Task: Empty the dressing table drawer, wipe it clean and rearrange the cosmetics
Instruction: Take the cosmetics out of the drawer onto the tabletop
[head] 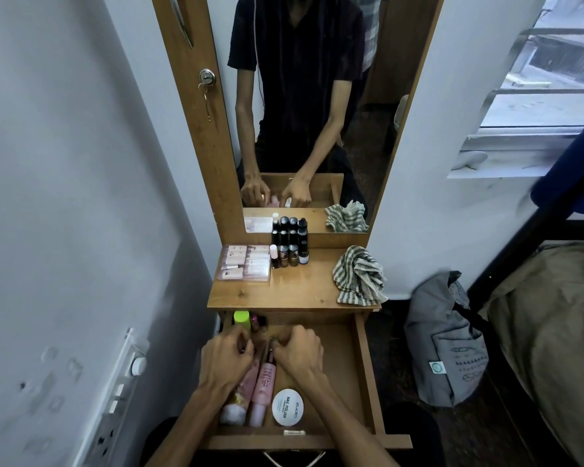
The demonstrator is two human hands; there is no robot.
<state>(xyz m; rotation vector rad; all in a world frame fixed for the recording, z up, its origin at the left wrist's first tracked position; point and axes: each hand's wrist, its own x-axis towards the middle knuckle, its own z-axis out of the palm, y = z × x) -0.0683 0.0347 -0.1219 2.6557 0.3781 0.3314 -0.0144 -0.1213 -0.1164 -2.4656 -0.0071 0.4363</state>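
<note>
Now both your hands are down in the open drawer.
Left hand curls over the pink bottles; its grip is unclear. Right hand has fingers curled at a bottle's dark cap, hold uncertain. White nail polish tub sits just beside them. Striped cloth lies on the surface.

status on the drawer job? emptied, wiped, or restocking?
Looks like restocking, though wiping can't be confirmed. Done: striped cloth lies set aside on the tabletop. In hand: both hands, left hand and right hand, are among the pink bottles in the drawer. Left: small bottles and clear box on top.
</note>
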